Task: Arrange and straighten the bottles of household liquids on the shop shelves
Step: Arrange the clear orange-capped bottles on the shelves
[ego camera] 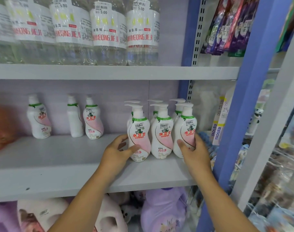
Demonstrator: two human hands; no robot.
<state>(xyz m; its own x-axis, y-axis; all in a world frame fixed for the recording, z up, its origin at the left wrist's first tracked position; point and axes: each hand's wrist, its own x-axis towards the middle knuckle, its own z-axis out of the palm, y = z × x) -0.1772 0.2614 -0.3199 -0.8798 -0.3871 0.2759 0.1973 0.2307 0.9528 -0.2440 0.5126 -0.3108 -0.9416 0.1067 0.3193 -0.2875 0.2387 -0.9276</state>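
Three white-and-pink pump bottles stand in a row at the front right of the middle shelf [59, 164], with more of the same kind behind them. My left hand [117, 152] grips the leftmost pump bottle [138, 131] low on its left side, thumb across the front. My right hand [192, 151] grips the rightmost pump bottle [185, 129] around its lower part. Between them the middle pump bottle [162, 133] stands upright and untouched. Three more white-and-pink bottles [92, 121] stand apart at the back left of the shelf.
Large clear bottles [109, 34] with white labels line the top shelf. Purple and pink jugs [163, 210] sit on the shelf below. A blue upright post [247, 97] bounds the shelves on the right, with hanging packets beyond it. An orange bottle [0, 128] shows at far left.
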